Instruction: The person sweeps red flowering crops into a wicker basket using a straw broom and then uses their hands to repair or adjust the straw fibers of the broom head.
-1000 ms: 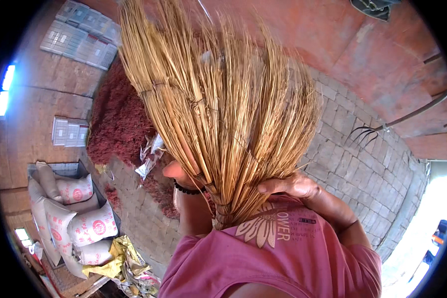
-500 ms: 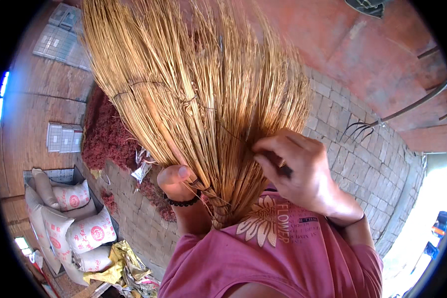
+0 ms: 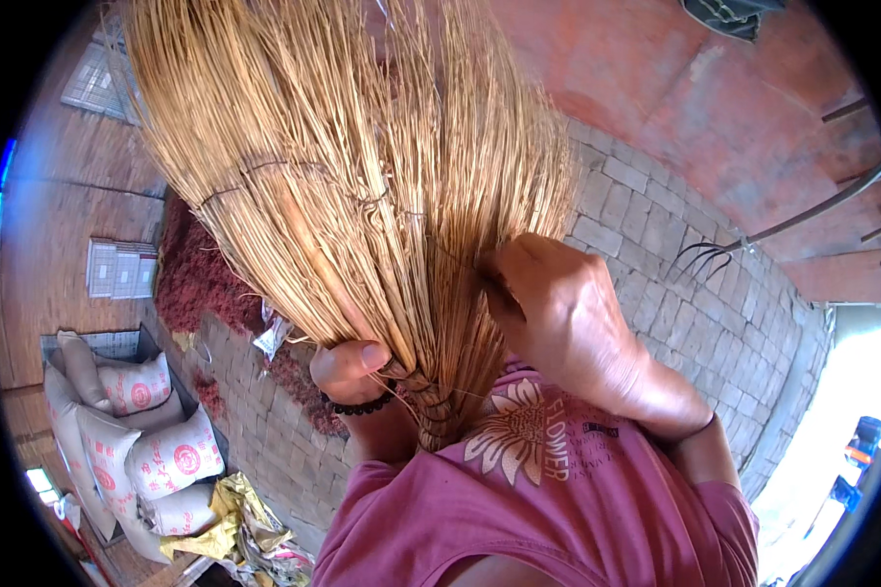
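Observation:
A straw broom (image 3: 352, 186) fans out in front of me, its bound neck (image 3: 435, 416) down against my shirt. Across the bristles runs a row of thin dark stitching. My left hand (image 3: 352, 370) grips the left side of the broom just above the neck, thumb on top, the other fingers hidden behind the straw. At the right part of the fan, my right hand (image 3: 563, 308) is closed in a pinch on a thin dark cord (image 3: 452, 258) that leads from the bristles to its fingertips. Its lower fingers are curled in shadow.
Several filled sacks (image 3: 171, 455) lie in a bin at the left, with yellow crumpled wrapping (image 3: 220, 519) beside them. A heap of dark red plant matter (image 3: 191, 264) rests on the brick floor (image 3: 646, 235). A pronged fork (image 3: 710, 256) leans at the right.
The broom has shifted a little to the left. My right hand has moved slightly left and up, turning so its back shows more. My left hand keeps its grip.

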`<state>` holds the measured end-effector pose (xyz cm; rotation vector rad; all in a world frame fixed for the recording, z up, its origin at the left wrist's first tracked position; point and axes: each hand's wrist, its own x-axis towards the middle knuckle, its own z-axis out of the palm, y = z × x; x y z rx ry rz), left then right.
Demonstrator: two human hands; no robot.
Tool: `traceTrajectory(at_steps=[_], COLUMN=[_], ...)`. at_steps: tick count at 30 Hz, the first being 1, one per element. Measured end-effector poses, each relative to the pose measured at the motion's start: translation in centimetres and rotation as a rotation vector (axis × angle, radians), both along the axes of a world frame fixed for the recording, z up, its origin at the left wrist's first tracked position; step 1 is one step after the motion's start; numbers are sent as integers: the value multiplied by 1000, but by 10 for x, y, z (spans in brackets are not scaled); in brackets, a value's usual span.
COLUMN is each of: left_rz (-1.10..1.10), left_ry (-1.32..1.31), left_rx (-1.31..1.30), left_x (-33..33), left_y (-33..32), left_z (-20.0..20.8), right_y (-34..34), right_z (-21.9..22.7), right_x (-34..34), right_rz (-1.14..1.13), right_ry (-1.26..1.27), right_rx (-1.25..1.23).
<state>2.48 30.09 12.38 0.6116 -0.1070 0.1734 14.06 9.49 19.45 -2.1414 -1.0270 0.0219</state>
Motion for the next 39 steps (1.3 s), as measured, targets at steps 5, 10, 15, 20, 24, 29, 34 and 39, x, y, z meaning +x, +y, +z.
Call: traceTrajectory(at_steps=[5, 10, 15, 20, 24, 29, 34, 39], left_rz=[-9, -15, -15, -15, -16, -16, -24, -14], left_ry=[11, 23, 29, 20, 6, -18, -8, 51], left_rx=[15, 26, 36, 54, 62, 66, 83, 124], left_x=[5, 9, 9, 13, 14, 17, 24, 32], left_y=[-1, -2, -4, -3, 1, 3, 1, -7], left_z=[1, 2, 3, 5, 5, 3, 3, 2], right_y=[2, 1, -1, 3, -3, -6, -9, -13], right_z=[2, 6, 8, -3, -8, -17, -21, -24], right_x=[16, 16, 19, 22, 18, 8, 6, 3], right_rz=[15, -12, 4, -20, 27, -15, -34, -29], right_ry=[19, 109, 152, 223, 347, 307, 296, 349], right_rx=[-17, -97, -113, -106, 98, 379, 413, 382])
